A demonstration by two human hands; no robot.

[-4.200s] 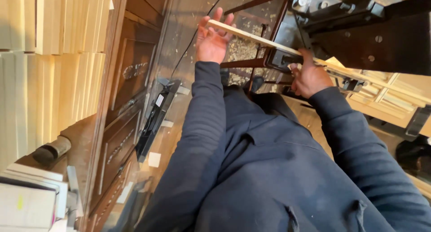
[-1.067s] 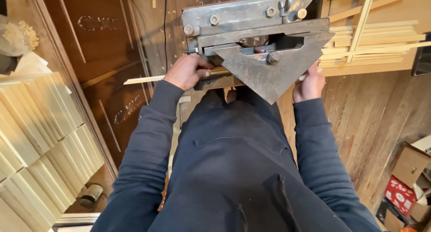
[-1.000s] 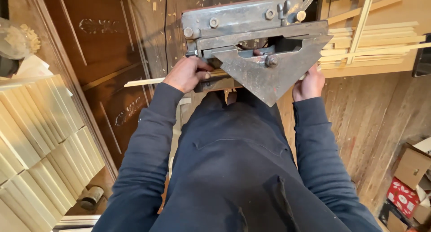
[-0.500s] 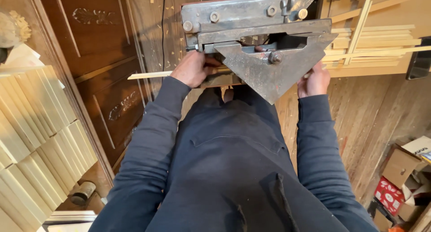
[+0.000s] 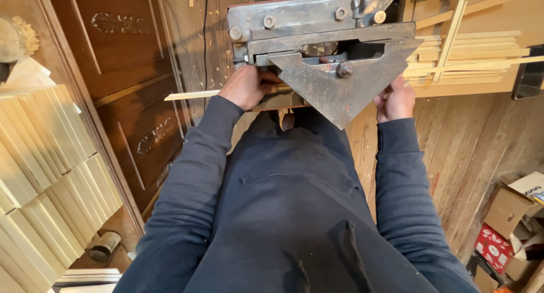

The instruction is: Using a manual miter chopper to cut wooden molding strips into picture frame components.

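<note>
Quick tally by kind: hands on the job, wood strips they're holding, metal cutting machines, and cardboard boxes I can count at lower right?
Hands: 2, left hand and right hand
Held wood strip: 1
Metal cutting machine: 1
Cardboard boxes: at least 3, partly cut off
Total: at least 7

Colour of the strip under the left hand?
Pale, light-yellow wood strip, clearest in the head view.
</note>
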